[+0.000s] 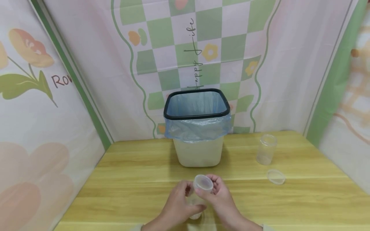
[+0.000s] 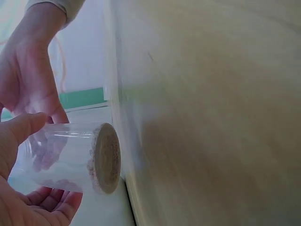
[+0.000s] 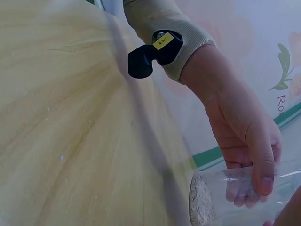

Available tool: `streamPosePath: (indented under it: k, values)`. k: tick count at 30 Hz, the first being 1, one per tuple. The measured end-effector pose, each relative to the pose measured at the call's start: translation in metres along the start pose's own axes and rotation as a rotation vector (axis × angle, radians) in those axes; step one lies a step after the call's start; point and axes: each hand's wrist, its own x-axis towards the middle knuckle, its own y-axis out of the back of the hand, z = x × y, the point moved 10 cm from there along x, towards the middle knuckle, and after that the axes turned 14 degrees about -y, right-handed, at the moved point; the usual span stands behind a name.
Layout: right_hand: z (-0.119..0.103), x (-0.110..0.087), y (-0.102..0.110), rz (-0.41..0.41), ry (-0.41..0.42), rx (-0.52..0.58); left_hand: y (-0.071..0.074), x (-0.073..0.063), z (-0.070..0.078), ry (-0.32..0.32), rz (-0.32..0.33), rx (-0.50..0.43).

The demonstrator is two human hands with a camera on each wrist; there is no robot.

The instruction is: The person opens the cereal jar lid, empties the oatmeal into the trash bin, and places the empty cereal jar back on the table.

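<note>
At the bottom centre of the frame, the clear jar [image 2: 75, 153] was held nearly upright, lidded end leaning slightly right; the left hand [image 1: 178, 202] was wrapped round its body, while the right hand [image 1: 222, 195], nearer the lid [image 1: 204, 182], gripped its rim.
</note>
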Motion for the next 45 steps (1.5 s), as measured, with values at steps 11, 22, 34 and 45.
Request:
streamPosePath:
  k: [11,22,34,45]
  values:
    - [-0.009,0.0,0.003,-0.019,0.03,-0.064,0.0,0.0,-0.001,0.005,-0.004,-0.007]
    - [-0.032,0.003,0.021,0.002,0.089,-0.079,0.002,0.001,-0.005,-0.001,-0.012,-0.066]
    - [-0.066,0.023,0.076,0.171,0.216,-0.33,0.003,0.004,-0.015,0.016,-0.034,-0.108]
    - [-0.093,0.042,0.123,0.28,0.305,-0.665,0.002,0.006,-0.02,0.04,-0.03,-0.138]
